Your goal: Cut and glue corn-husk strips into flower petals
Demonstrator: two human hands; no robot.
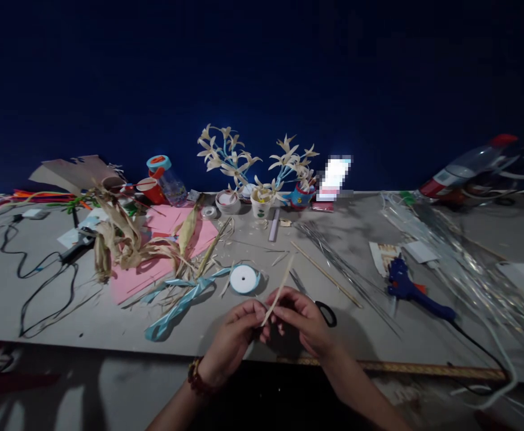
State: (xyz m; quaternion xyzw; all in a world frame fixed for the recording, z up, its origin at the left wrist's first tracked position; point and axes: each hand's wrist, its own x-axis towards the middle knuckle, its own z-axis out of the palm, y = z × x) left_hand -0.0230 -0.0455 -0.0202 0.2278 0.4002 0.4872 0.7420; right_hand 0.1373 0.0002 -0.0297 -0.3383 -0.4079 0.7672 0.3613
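Near the table's front edge, my left hand and my right hand meet, both closed on one narrow strip of pale corn husk. The strip slants up and away from my fingertips, its far end free. Both thumbs press near its lower end. Just beyond my right hand lie scissors with a black handle, partly hidden by that hand. A white spool of light blue ribbon rests beyond my left hand, and a loose length of blue ribbon trails to the left.
Dried corn husks lie over pink paper at left. Husk flowers stand in a paper cup at the back. Right of my hands are wires, a stick, a blue glue gun with a cord, and plastic packaging.
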